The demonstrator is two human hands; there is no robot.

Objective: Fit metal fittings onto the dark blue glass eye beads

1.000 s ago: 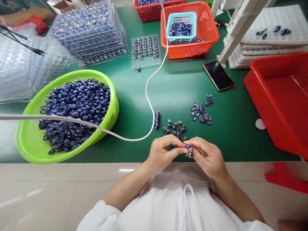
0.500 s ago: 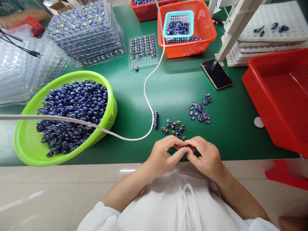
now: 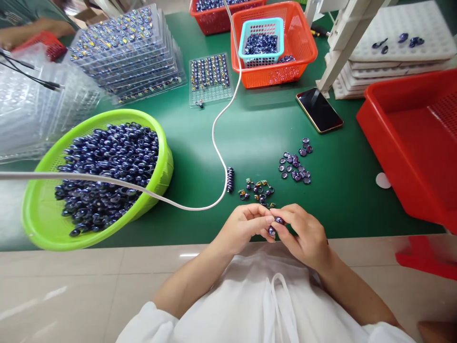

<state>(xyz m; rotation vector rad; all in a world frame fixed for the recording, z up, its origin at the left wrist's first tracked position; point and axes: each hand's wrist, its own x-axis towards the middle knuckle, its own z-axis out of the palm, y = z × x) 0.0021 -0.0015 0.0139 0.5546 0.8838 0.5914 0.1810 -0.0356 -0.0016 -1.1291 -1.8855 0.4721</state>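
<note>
My left hand (image 3: 243, 228) and my right hand (image 3: 303, 236) meet at the near edge of the green table, fingertips pinched together on a small dark purple ring piece (image 3: 275, 225). Just beyond the fingers lies a small heap of purple rings with yellow bits (image 3: 257, 188). A short stack of purple rings (image 3: 230, 179) lies to its left. Several loose purple discs (image 3: 295, 164) are scattered farther right. A lime green basket (image 3: 46, 228) heaped with dark purple rings stands at the left.
A white cable (image 3: 217, 143) loops across the table in front of the basket. A phone (image 3: 319, 110) lies at the back, next to an orange basket (image 3: 303, 50) holding a teal basket (image 3: 262, 28). A red bin (image 3: 410, 138) stands right. Clear trays (image 3: 128, 47) are stacked back left.
Both hands stayed together at the table edge, working the small piece between the fingertips; the ring was visible, then hidden, and now shows again. The view shifted slightly.
</note>
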